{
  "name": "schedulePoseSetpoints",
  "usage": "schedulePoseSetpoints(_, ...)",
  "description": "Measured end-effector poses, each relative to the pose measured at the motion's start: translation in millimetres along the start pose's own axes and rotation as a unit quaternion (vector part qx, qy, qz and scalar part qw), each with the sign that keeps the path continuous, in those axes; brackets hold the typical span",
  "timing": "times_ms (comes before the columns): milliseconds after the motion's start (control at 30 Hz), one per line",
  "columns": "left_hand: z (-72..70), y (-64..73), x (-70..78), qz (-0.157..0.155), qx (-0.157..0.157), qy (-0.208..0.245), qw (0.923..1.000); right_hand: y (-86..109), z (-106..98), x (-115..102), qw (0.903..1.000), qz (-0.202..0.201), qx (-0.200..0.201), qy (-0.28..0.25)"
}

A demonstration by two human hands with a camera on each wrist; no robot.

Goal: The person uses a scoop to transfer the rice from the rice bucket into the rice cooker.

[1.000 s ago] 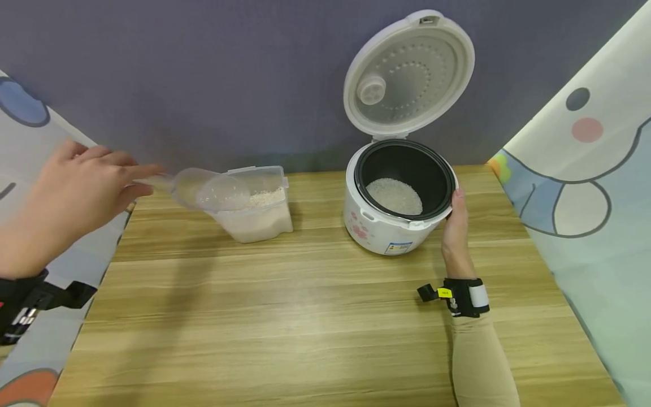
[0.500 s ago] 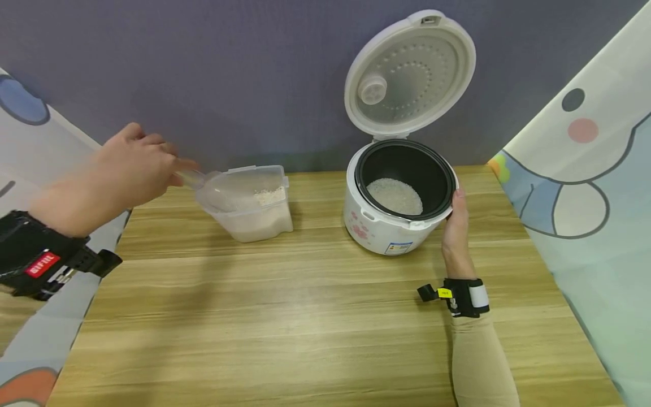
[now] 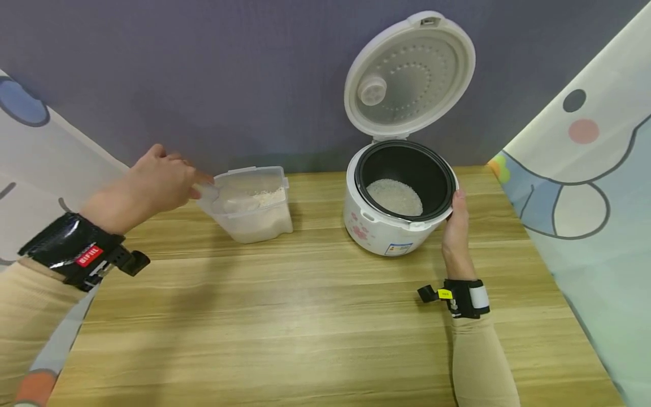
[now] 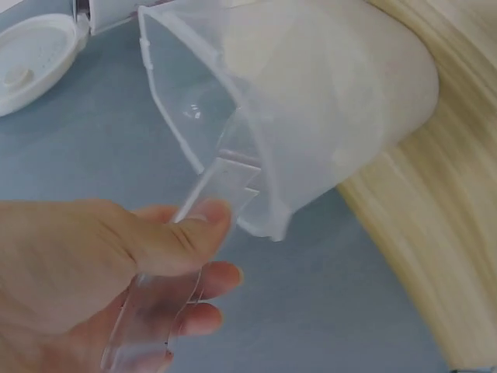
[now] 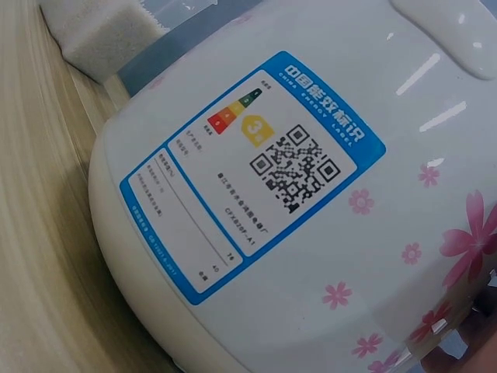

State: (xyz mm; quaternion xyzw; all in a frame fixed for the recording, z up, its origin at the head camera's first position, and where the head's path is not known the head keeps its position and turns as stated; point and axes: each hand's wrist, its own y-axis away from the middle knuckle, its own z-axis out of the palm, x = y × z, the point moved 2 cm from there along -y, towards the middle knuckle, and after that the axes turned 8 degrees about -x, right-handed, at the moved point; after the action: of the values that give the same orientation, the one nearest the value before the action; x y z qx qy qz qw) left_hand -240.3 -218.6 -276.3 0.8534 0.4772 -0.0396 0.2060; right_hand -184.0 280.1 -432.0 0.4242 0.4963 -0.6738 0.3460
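My left hand (image 3: 165,181) pinches the clear plastic handle of a rice scoop (image 4: 221,183), thumb on top and fingertips beneath. The scoop's bowl is down inside a translucent container (image 3: 261,225), where pale rice (image 3: 269,196) is heaped toward the right; the bowl is hard to make out through the plastic. To the right stands a white rice cooker (image 3: 373,233) with pink flowers, its lid (image 3: 414,73) raised. White rice (image 3: 395,196) lies in its black inner pot (image 3: 432,175). My right hand (image 3: 455,229) rests along the cooker's right side, a digit at the rim; its other fingers are mostly hidden.
Both things stand near the back edge of a wood-grain table (image 3: 305,316), close to a dark grey backdrop (image 3: 229,85). Cartoon-printed sheets (image 3: 585,164) flank the table. An energy label (image 5: 252,179) is stuck on the cooker's side.
My left hand has moved right with the scoop, from beside the container's left rim until the scoop's bowl is down inside it. The right hand and cooker stay put.
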Motion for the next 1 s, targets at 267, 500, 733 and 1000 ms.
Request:
schedulePoseSetpoints(267, 21.8, 1.5, -5.2, 0.007, 0.005, 0.044, 0.9990, 0.8, 0, -1, 1.0000, 0.006, -0.003, 0.007)
schedulePoseSetpoints(500, 26.9, 4.8, -4.9, 0.021, 0.055, 0.057, 0.9966, 0.5, 0, -1, 0.9999, 0.011, 0.005, 0.003)
schedulePoseSetpoints(733, 31.3, 6.1, -3.9, 0.017, 0.064, 0.064, 0.9958, 0.6, 0, 0, 0.9999, 0.010, -0.003, 0.005)
schedulePoseSetpoints(1000, 38.3, 8.0, -6.3, 0.012, 0.082, 0.098, 0.9917, 0.9, -2, 0, 0.9997, 0.018, -0.003, 0.014)
